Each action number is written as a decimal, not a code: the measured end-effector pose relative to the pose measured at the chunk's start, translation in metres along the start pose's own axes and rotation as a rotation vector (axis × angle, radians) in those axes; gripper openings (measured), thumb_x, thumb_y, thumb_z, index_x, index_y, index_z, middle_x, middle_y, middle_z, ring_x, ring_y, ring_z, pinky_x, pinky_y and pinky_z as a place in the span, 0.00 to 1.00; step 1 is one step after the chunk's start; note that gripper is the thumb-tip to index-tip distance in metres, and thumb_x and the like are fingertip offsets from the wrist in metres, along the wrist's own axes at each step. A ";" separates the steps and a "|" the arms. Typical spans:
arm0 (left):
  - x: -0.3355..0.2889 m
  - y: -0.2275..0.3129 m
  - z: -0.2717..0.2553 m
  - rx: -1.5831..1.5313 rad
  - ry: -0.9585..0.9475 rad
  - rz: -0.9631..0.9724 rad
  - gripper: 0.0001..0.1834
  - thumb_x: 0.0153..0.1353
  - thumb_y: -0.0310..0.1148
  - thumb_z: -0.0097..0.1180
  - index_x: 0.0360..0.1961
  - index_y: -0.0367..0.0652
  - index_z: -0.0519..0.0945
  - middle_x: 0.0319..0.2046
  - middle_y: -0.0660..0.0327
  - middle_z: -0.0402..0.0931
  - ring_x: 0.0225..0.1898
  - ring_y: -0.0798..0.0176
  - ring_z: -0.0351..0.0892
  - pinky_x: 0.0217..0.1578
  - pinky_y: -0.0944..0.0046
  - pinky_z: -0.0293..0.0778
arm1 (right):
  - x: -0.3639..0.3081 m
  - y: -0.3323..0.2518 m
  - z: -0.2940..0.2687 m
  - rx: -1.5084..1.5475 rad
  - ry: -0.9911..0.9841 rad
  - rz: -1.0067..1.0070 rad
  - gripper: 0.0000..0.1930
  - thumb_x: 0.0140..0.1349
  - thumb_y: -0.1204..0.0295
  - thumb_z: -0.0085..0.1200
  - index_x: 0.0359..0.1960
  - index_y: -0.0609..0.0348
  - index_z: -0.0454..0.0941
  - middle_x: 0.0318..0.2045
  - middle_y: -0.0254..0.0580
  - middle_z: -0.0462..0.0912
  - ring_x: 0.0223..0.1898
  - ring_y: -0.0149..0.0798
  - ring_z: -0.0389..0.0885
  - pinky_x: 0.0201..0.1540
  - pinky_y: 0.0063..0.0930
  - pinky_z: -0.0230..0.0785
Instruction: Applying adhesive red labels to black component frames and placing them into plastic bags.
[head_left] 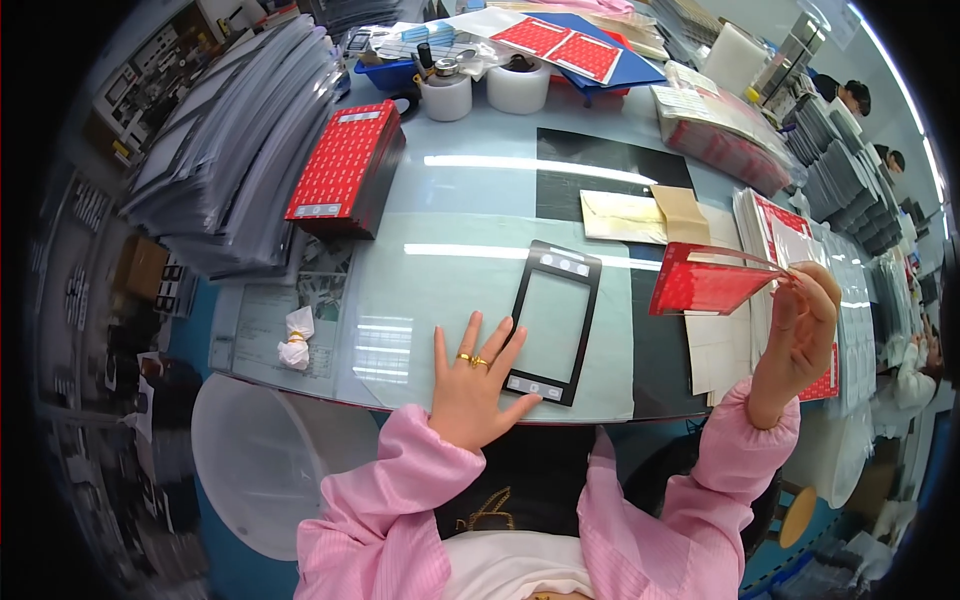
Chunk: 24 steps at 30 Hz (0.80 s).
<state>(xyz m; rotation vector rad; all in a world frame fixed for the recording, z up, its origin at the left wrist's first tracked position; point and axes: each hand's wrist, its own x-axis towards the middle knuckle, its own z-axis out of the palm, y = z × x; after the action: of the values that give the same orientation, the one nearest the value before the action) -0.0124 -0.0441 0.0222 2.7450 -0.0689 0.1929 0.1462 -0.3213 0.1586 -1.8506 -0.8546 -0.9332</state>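
My left hand (478,385) lies flat with fingers spread on the glass-topped table, wearing a gold ring. Its thumb and forefinger rest by the lower left edge of a black rectangular frame panel (585,345), which has a clear window and light icons at both ends. At the right, my right hand (805,325) pinches the corner of a red film sheet (712,280) and holds it up above the table. The sheet is tilted and slightly curled.
A stack of red-covered panels (345,165) stands at the back left, beside tall piles of plastic-sleeved sheets (240,140). Envelopes (622,216) and a red-white sheet stack (775,225) lie to the right. Crumpled white tissue (296,338) sits near the front left. Below the edge is a translucent bin (255,465).
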 end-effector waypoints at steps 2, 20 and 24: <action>0.001 0.008 0.002 0.004 0.016 -0.017 0.46 0.57 0.57 0.62 0.73 0.50 0.61 0.73 0.63 0.58 0.76 0.44 0.45 0.69 0.27 0.34 | -0.001 -0.002 -0.001 0.027 0.034 0.035 0.09 0.68 0.81 0.55 0.48 0.60 0.78 0.50 0.45 0.77 0.47 0.33 0.78 0.48 0.23 0.72; 0.305 0.048 0.028 0.216 -0.268 -0.070 0.44 0.44 0.56 0.75 0.60 0.45 0.74 0.55 0.52 0.78 0.63 0.52 0.72 0.61 0.55 0.68 | -0.023 -0.035 -0.095 -0.197 0.093 0.091 0.07 0.68 0.81 0.50 0.46 0.65 0.76 0.50 0.49 0.75 0.48 0.39 0.74 0.52 0.27 0.67; 0.305 0.041 0.004 0.080 -0.359 -0.134 0.39 0.46 0.55 0.73 0.56 0.44 0.78 0.52 0.51 0.81 0.58 0.51 0.78 0.58 0.54 0.72 | -0.031 -0.032 -0.107 -0.217 0.116 0.099 0.06 0.73 0.79 0.46 0.44 0.66 0.77 0.50 0.46 0.75 0.42 0.31 0.75 0.44 0.21 0.69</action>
<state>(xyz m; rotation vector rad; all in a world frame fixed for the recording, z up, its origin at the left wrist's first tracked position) 0.2872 -0.0906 0.0776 2.8181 0.0263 -0.3419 0.0769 -0.4112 0.1810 -1.9816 -0.6046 -1.0937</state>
